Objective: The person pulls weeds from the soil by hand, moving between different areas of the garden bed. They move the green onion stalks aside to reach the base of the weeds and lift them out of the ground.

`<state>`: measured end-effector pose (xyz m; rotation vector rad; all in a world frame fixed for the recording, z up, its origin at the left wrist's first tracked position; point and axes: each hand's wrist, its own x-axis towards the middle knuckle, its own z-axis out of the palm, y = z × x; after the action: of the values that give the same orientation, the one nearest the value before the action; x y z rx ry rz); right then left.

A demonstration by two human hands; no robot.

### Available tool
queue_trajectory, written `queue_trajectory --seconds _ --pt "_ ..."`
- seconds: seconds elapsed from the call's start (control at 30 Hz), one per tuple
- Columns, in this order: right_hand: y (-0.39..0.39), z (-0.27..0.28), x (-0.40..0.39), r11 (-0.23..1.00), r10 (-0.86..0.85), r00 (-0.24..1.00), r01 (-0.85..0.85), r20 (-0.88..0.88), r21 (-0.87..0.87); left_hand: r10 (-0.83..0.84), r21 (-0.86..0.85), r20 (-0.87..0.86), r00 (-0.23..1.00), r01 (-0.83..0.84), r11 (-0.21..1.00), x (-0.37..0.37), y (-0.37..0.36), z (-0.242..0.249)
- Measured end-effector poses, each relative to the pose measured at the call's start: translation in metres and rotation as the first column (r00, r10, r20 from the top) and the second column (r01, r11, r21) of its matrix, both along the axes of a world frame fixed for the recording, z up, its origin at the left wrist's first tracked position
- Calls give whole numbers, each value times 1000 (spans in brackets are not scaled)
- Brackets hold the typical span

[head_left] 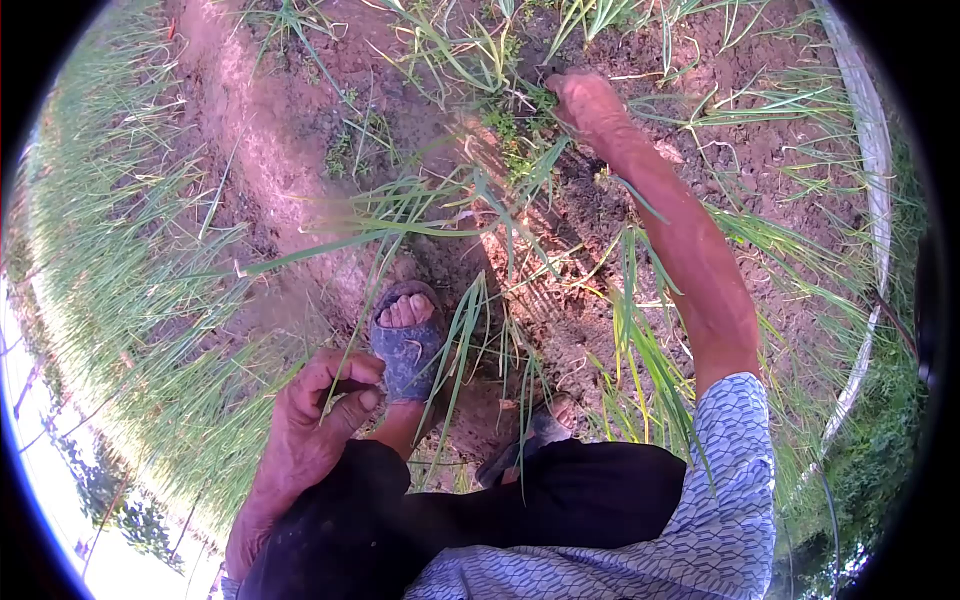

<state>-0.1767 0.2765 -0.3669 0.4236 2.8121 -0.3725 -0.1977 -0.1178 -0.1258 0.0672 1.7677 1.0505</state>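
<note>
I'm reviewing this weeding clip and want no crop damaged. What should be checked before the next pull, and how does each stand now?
1. Right hand reaches the soil at the small weeds: ok.
2. What its fingers grip: cannot tell, hidden.
3. Left hand rests curled on the knee, away from the plants: ok.
4. Sandalled foot on bare soil, not on stalks: ok.
5. Long green leaves clear of the right arm: not ok, they cross it.

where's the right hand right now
In the head view, the right hand is stretched out to the upper middle, down at the soil among the thin green plants, well beyond the sandalled foot.
</note>
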Motion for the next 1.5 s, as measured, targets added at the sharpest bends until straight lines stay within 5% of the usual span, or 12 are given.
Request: queue_trajectory --seconds 0.27,0.43,0.5,0.7,0.87,1.0,1.1,1.23,1.27,1.37,1.4,1.5 --pt "-3 -20 -8 968 200 980 -200 16 152 -1 12 -6 1000 1 1000 1 3 0" --pt "34 1 11 990 -120 978 131 -172 53 41 13 -32 999 -40 999 3 -8 -4" --pt "40 13 9 916 -396 917 390 -50 -98 57 -9 6 998 -57 998 1 -10 -3" --pt "7 53 41 620 -551 707 702 443 -351 43 -2 18 999 -43 999 2 -2 -2" --pt "-11 36 58 824 -307 863 452 402 -342 -28 10 8 1000 28 1000 4 -1 -1" --pt "-29 -5 62 988 -153 987 152 50 23 -36 7 3 999 36 999 6 6 1" --pt "-33 -10 61 992 -113 994 112 -8 -65 -49 -6 -2 999 49 999 8 8 2" --pt "-38 -11 63 795 -517 853 447 -73 -411 -35 6 0 999 35 999 9 9 2" --pt "-32 10 61 786 -434 889 452 145 -422 -35 2 0 999 35 999 9 8 2" --pt "-31 7 81 890 -102 979 168 175 -423 -36 4 4 999 36 999 8 7 -1" --pt "-35 -15 90 975 52 982 -89 -183 -203 -32 7 5 999 32 999 9 7 -1" --pt "-52 -5 80 985 86 995 -91 -41 -149 -48 12 4 999 48 999 9 8 -1"
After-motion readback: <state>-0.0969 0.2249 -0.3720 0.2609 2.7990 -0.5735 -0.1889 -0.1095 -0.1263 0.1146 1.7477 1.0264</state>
